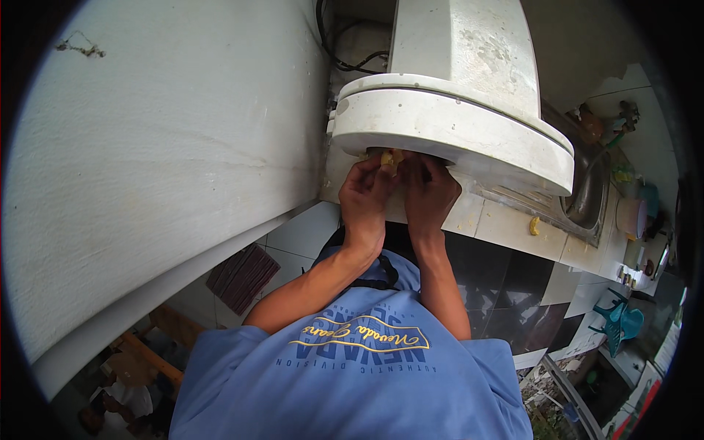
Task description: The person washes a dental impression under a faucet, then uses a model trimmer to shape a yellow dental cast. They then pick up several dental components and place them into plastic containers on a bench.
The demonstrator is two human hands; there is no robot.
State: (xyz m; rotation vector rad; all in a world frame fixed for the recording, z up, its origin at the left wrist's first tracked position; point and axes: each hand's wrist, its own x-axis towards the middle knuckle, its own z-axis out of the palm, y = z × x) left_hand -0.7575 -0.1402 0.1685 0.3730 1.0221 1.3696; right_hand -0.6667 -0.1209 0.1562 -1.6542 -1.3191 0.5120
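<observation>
The left hand [367, 192] grasps a yellow piece [388, 159] between its fingertips, at the edge of the white hood [455, 128]. The right hand [431, 192] sits just beside it, fingers bent; its grip cannot be determined. A second yellow piece [534, 226] lies on the counter [501, 220], near the sink [589, 194].
</observation>
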